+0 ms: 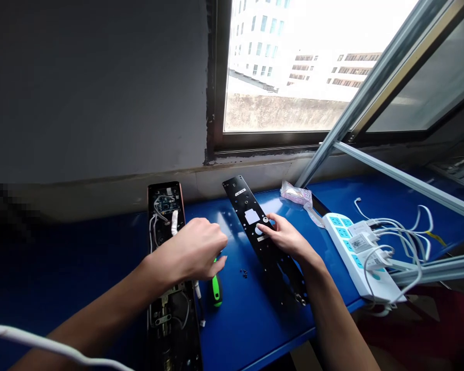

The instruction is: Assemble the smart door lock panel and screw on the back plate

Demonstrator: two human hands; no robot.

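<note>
My right hand (284, 234) grips a long black perforated plate (243, 206) by its right edge, thumb on its face, and the plate slants above the blue table. My left hand (197, 250) is over the gap between the plate and a long black housing (164, 203); its fingers are curled, and what they hold, if anything, is hidden. Inside the open housing are a circuit board, wires and metal parts. A green and black screwdriver (216, 291) lies just below my left hand. Several small dark screws (244, 273) lie on the table between the screwdriver and the plate.
On the right, a white power strip (346, 257) carries plugs and tangled white cables (410, 232). A clear plastic bag (296, 193) lies near the wall. Metal frame bars (406, 178) cross the right side. A white cable (62, 350) crosses the lower left. The blue table (270, 350) has its front edge below.
</note>
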